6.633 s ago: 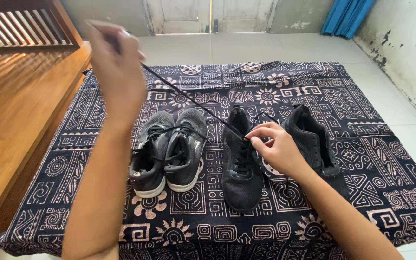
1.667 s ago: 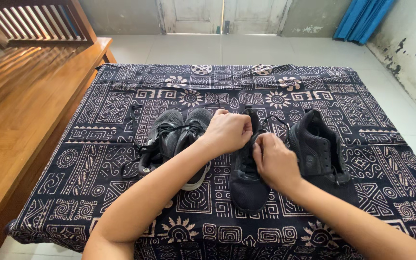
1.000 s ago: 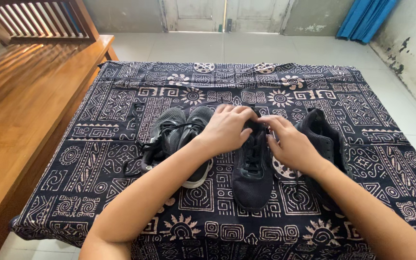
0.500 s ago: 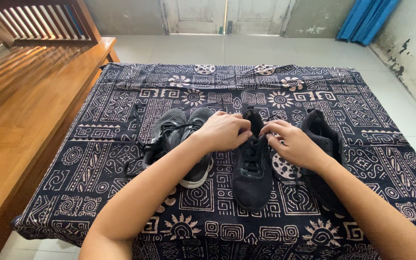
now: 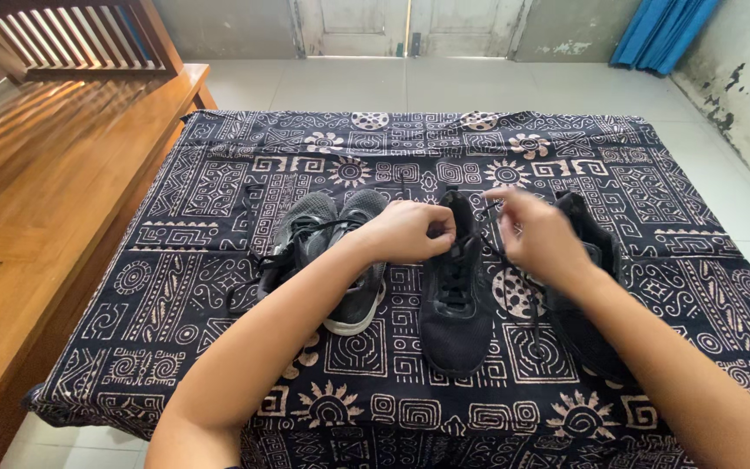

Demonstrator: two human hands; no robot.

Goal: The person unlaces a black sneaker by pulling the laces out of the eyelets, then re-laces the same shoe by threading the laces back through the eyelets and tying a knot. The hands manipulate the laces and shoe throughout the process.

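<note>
The black mesh lace-up shoe (image 5: pixel 455 291) lies at the centre of the table, toe toward the near edge. The left hand (image 5: pixel 408 231) is pinched shut on the black shoelace (image 5: pixel 470 247) at the shoe's collar. The right hand (image 5: pixel 542 234) is raised just right of it, blurred; its grip cannot be told. It hides part of the second black shoe (image 5: pixel 588 295) to the right. A grey pair of shoes with white soles (image 5: pixel 327 252) lies left, touching the left forearm. All rest on the dark patterned batik cloth (image 5: pixel 219 187). A wooden bench (image 5: pixel 36 191) stands far left.
</note>
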